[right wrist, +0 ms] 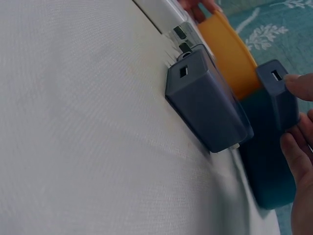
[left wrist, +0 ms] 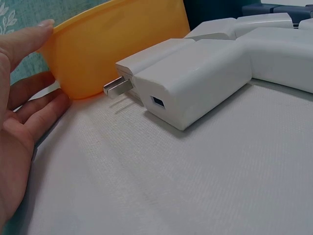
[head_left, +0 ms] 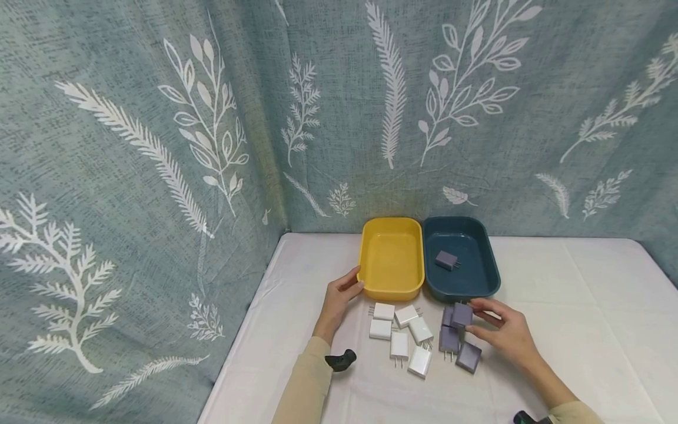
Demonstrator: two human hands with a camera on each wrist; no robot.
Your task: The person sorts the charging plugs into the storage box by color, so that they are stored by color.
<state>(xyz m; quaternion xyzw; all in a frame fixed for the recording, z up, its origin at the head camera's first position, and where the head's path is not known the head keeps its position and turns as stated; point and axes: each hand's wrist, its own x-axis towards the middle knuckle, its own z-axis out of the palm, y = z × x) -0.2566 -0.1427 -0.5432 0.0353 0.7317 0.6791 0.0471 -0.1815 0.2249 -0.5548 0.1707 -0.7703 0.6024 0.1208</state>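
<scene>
My left hand (head_left: 338, 299) rests against the near left side of a yellow tray (head_left: 392, 294), thumb at the rim and fingertips low on its outer wall in the left wrist view. My right hand (head_left: 505, 333) pinches a purple-grey plug charger (head_left: 462, 315) between thumb and fingers, raised above the table in the right wrist view. Other grey chargers lie under and around it, one (head_left: 468, 357) set apart to the right. Another grey charger (head_left: 447, 259) lies inside the dark blue tray (head_left: 489, 282). Several white plug chargers (head_left: 399, 345) lie in front of the yellow tray.
The two trays stand side by side at the back of a white-covered table (head_left: 572, 312). A patterned green-blue curtain (head_left: 339, 118) hangs behind and along the left. Black wrist-camera pieces (head_left: 341, 360) stick out beside both wrists.
</scene>
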